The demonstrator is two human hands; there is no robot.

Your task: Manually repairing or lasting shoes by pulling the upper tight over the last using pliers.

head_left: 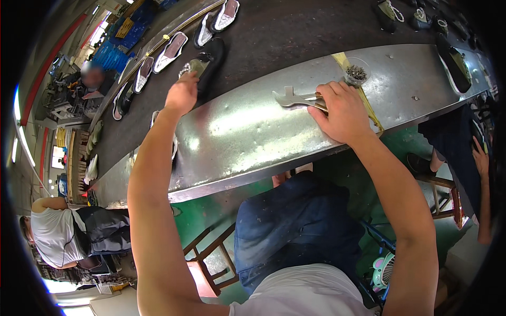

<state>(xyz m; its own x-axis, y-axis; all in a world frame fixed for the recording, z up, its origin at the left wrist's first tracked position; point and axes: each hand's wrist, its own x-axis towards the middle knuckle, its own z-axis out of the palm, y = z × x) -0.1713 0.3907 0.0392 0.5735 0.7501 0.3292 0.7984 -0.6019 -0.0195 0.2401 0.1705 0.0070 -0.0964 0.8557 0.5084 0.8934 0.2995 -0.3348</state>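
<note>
Just beyond the metal surface (237,126), the fingers of the left hand (182,95) appear closed on the black shoe (213,55), best steadied firmly, while on that surface the right hand (343,111) grips the pincers (289,99).

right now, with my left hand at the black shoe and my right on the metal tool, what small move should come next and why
Probably ease the black shoe toward you onto the metal ledge: it sits on the dark belt, your left hand is at its opening, and your right hand holds the metal tool over that ledge.
</note>
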